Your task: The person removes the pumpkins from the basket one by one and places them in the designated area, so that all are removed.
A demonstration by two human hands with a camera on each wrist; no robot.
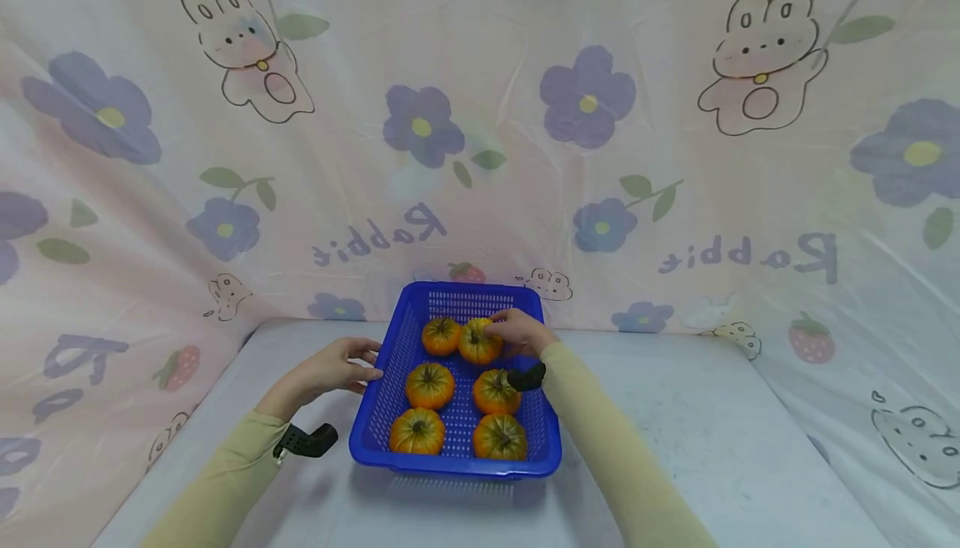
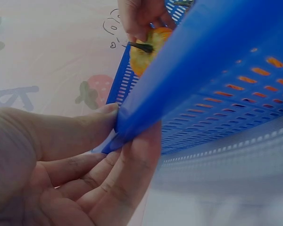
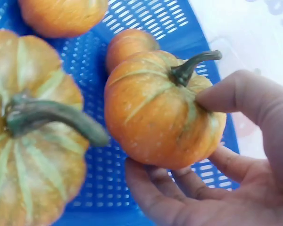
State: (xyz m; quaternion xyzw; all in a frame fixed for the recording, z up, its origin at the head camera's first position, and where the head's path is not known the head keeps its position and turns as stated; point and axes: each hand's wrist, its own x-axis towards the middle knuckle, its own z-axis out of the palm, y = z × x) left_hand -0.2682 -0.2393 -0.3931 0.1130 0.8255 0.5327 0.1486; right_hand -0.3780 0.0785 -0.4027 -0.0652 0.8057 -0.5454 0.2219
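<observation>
Orange rind, streaked green along its ribs, covers the mini pumpkin point(image 1: 477, 344) at about one o'clock from the middle of the blue perforated plastic basket point(image 1: 456, 466). The right hand point(image 1: 521, 334) grips it from its three o'clock side, half closed, thumb pressing near the stem point(image 3: 193, 67) and fingers curled against the underside; whether it clears the basket floor, I cannot tell. The left hand point(image 1: 341, 364) pinches the basket's rim at nine o'clock, thumb and fingers on opposite sides.

The rind looks hard and unlikely to give, so a firm squeeze should be safe. Its slight sheen could make it slide, though the grooves ought to offer purchase. Weight is hard to judge; probably modest. The curved stem seems the fragile part, so cupping the body from below beats lifting by it. Another pumpkin point(image 1: 441, 336) sits close at nine o'clock, leaving little finger room there.
</observation>
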